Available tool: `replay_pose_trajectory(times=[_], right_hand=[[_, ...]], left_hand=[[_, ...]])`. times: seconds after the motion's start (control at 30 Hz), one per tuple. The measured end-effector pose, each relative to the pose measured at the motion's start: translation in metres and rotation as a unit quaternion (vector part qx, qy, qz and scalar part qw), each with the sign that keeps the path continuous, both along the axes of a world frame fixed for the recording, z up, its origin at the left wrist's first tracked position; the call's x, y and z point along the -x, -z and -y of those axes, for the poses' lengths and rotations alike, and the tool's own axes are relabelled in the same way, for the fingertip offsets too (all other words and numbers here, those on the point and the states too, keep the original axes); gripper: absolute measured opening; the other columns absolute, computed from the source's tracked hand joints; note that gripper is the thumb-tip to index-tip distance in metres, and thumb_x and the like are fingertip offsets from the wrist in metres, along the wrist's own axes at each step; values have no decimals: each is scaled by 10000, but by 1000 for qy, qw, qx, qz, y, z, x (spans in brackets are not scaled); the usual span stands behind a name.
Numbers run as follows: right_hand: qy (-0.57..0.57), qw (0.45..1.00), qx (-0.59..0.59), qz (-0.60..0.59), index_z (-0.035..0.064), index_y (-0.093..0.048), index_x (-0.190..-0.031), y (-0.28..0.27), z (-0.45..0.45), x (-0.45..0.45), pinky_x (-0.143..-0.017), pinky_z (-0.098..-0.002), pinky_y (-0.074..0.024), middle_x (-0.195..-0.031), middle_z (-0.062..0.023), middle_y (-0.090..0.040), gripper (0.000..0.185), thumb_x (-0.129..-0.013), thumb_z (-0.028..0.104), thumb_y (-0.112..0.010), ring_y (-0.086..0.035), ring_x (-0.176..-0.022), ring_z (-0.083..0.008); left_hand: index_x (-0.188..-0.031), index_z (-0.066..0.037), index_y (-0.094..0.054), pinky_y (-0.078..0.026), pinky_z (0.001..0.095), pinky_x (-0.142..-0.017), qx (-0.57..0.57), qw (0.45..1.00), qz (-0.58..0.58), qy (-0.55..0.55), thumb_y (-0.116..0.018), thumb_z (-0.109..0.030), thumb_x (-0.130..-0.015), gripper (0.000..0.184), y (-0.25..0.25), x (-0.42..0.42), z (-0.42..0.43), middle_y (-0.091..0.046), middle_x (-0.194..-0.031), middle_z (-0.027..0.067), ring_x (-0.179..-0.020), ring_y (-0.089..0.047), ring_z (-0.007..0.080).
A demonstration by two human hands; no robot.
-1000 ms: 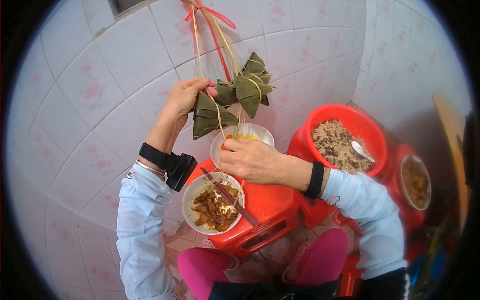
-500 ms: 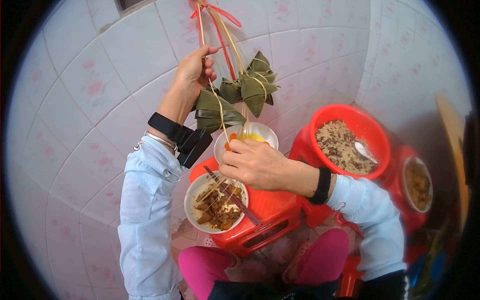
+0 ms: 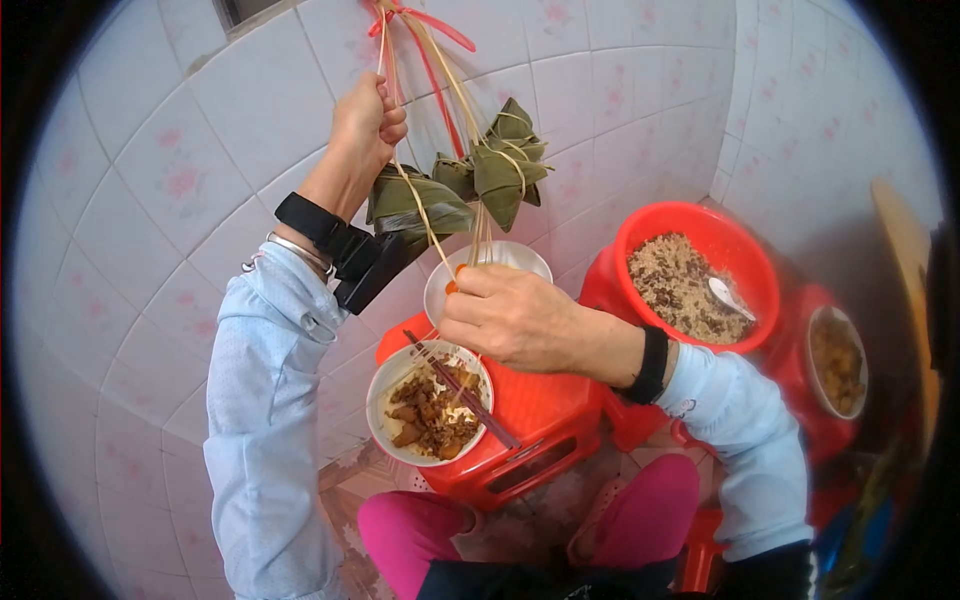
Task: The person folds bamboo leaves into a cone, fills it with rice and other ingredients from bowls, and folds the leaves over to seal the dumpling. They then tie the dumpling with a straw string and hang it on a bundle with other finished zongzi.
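Note:
My left hand (image 3: 366, 122) is raised and closed around a straw tying string (image 3: 421, 203), just above a leaf-wrapped zongzi (image 3: 418, 205). Lower down, my right hand (image 3: 512, 318) pinches the string's other end, which runs taut across the wrapped leaves. Beside it hangs a cluster of tied zongzi (image 3: 508, 172), suspended by straw strands from a red ribbon (image 3: 437, 22). Partly behind my right hand is a white bowl (image 3: 535, 262) with something orange in it. Below stands a bowl of brown meat pieces (image 3: 376, 412), with chopsticks (image 3: 470, 397) across its rim.
Both bowls sit on a red plastic stool (image 3: 545, 415). To the right, a red basin (image 3: 640, 222) holds rice mixed with dark beans and a white spoon (image 3: 730, 298). Another bowl (image 3: 862, 375) of brown food stands farther right. A tiled wall (image 3: 250, 130) rises close behind the zongzi.
My left hand has moved up and left, drawing the string. The zongzi has shifted slightly left, and the loose strands over the meat bowl have gone from there. My right hand stays nearly in place.

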State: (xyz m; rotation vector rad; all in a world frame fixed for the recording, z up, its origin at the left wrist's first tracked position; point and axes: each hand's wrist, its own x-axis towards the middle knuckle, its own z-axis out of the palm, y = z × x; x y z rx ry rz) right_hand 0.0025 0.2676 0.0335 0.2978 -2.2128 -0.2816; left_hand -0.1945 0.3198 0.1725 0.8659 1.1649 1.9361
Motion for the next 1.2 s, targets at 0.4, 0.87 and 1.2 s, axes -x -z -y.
replay_pose_trajectory(times=[0.4,0.87,1.2], right_hand=[[-23,999,12,-21,83,-535,-752,-1,5,-5,-736,-328,-447,-734,-22,-467,98,-712,158,-583,-499,-769,-190],[-281,779,561,-7,8,-615,-940,-39,22,-23,-672,-245,-467,-822,-22,-612,96,-918,91,-571,-551,-735,-70],[-355,650,671,-49,27,-582,-1028,-52,4,-30,-729,-266,-506,-803,-15,-568,203,-980,202,-490,-588,-761,-119]], left_hand=[[-685,-146,-305,-136,224,-344,-4,999,-36,6,-480,-150,-891,270,6,-3,3,-222,-542,-52,-421,-175,60],[-1350,-42,-416,-386,415,-1021,-78,914,-8,397,-318,-393,-998,507,110,-8,91,-514,-1314,119,-1205,-490,245],[-1328,-25,-417,-470,403,-969,-24,952,-140,271,-402,-428,-954,551,83,-6,102,-532,-1278,164,-1177,-534,262]])
